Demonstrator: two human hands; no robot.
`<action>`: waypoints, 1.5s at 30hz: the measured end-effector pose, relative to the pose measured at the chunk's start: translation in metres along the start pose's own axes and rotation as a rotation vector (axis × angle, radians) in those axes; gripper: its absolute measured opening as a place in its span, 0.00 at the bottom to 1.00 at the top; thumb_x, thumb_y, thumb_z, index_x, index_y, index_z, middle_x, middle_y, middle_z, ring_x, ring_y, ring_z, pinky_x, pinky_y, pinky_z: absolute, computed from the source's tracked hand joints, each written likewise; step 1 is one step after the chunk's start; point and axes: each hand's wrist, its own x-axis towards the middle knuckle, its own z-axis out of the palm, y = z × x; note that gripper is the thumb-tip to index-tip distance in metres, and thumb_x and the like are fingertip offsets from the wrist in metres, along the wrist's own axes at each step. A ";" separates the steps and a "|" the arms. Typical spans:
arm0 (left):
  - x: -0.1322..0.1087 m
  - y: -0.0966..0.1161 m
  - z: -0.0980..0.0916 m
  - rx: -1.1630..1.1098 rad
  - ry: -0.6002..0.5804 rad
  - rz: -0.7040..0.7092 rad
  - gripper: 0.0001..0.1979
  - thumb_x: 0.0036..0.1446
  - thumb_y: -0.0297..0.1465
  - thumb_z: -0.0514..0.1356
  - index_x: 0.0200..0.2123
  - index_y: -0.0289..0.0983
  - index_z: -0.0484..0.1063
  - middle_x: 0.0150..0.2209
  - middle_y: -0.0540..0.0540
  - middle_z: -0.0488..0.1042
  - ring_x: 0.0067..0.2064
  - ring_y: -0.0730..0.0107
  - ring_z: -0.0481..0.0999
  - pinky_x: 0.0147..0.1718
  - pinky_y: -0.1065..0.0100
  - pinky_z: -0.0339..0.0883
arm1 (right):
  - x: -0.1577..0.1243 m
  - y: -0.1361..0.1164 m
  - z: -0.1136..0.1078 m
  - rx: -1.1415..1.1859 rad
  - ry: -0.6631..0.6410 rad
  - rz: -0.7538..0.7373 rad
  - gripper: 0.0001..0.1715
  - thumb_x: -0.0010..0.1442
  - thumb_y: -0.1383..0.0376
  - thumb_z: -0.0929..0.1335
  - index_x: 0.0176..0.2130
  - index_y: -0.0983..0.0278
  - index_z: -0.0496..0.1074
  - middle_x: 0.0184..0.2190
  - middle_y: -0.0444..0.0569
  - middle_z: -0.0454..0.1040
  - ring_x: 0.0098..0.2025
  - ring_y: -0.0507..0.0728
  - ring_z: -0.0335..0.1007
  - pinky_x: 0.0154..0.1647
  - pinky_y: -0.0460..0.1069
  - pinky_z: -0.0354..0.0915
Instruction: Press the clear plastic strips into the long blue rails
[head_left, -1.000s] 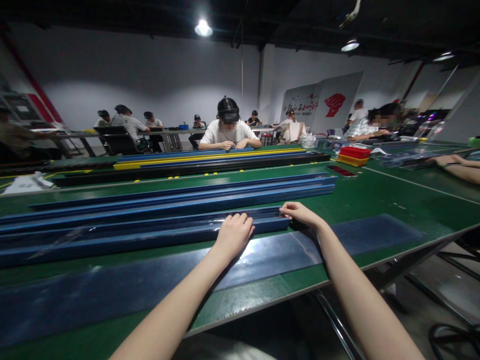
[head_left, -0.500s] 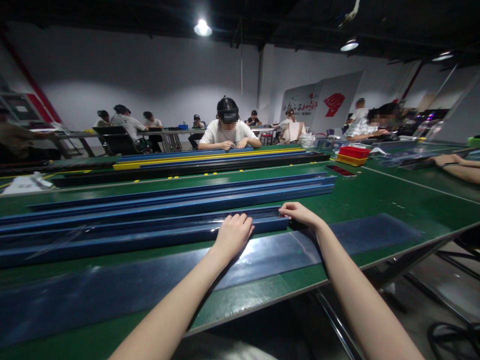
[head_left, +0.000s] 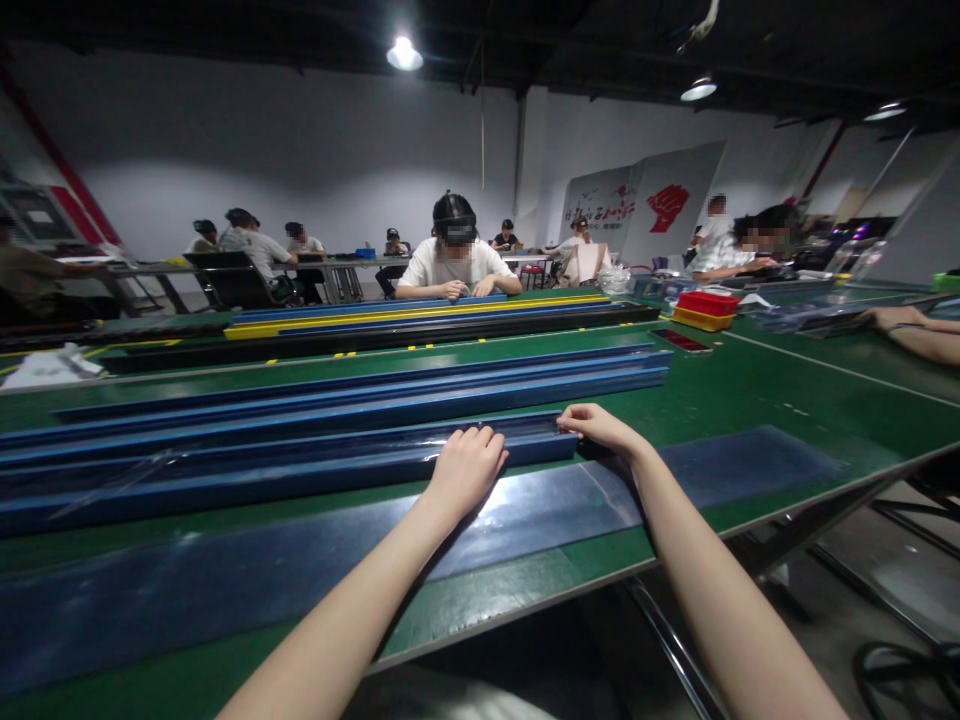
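A long blue channel rail (head_left: 247, 468) lies across the green table (head_left: 750, 400), with a shiny clear film along its top. My left hand (head_left: 466, 468) rests on the rail near its right end, fingers curled over the far edge. My right hand (head_left: 600, 428) is at the rail's right tip, fingers pinched together on the end of the rail or its film. A dark blue mat (head_left: 540, 515) lies under both forearms.
More blue rails (head_left: 420, 385) lie behind, then yellow and black rails (head_left: 420, 320). A person in a white shirt (head_left: 454, 265) sits opposite. Red and yellow trays (head_left: 706, 310) stand at the right. Another person's arm (head_left: 911, 335) rests far right. The table edge runs close to me.
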 end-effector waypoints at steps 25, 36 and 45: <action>0.001 0.000 -0.001 -0.046 -0.049 -0.013 0.09 0.60 0.32 0.49 0.34 0.35 0.67 0.32 0.44 0.71 0.36 0.64 0.70 0.32 0.65 0.57 | -0.001 0.002 -0.002 -0.097 -0.025 0.020 0.20 0.45 0.51 0.68 0.22 0.66 0.64 0.16 0.41 0.61 0.20 0.47 0.55 0.22 0.44 0.51; 0.001 0.000 0.000 -0.017 -0.033 -0.009 0.09 0.59 0.32 0.50 0.34 0.36 0.67 0.33 0.45 0.71 0.35 0.64 0.70 0.31 0.65 0.57 | 0.000 0.003 -0.002 -0.154 -0.012 0.028 0.22 0.44 0.50 0.67 0.22 0.67 0.65 0.17 0.42 0.62 0.20 0.47 0.54 0.22 0.45 0.51; 0.001 -0.001 0.001 -0.025 -0.036 -0.015 0.09 0.59 0.32 0.50 0.34 0.36 0.67 0.32 0.45 0.71 0.35 0.65 0.70 0.31 0.66 0.57 | -0.001 0.002 -0.001 -0.182 0.002 0.032 0.24 0.44 0.47 0.67 0.20 0.66 0.64 0.15 0.41 0.60 0.19 0.47 0.53 0.21 0.45 0.49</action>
